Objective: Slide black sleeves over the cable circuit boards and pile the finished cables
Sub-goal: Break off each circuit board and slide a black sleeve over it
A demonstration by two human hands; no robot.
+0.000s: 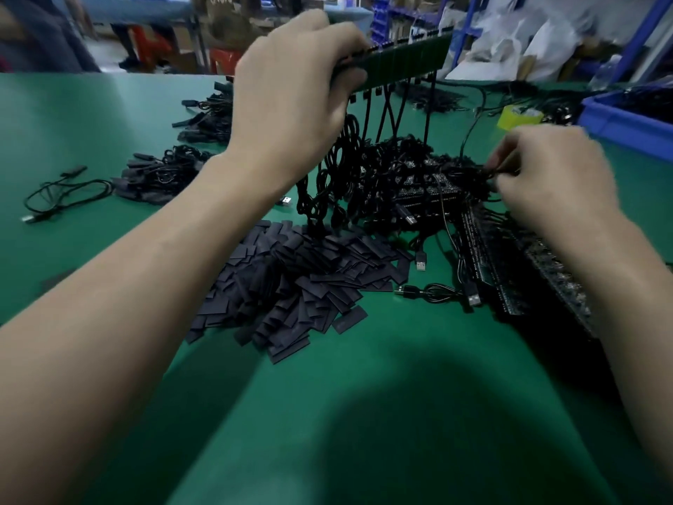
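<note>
Green circuit-board strip [408,58] trailing black cables [349,147] is gripped high in your left hand [291,96], likely to free tangles. Your right hand [553,176] pinches one of them.

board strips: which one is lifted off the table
The green strip gripped by the left hand, cables dangling below; the other strips lie flat on the table.

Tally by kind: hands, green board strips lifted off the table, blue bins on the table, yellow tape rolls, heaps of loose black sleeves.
Hands: 2, left hand and right hand, which pinches a black cable
Green board strip, gripped by the left hand: 1
Blue bin: 1
Yellow tape roll: 1
Heap of loose black sleeves: 1
Total: 6
</note>
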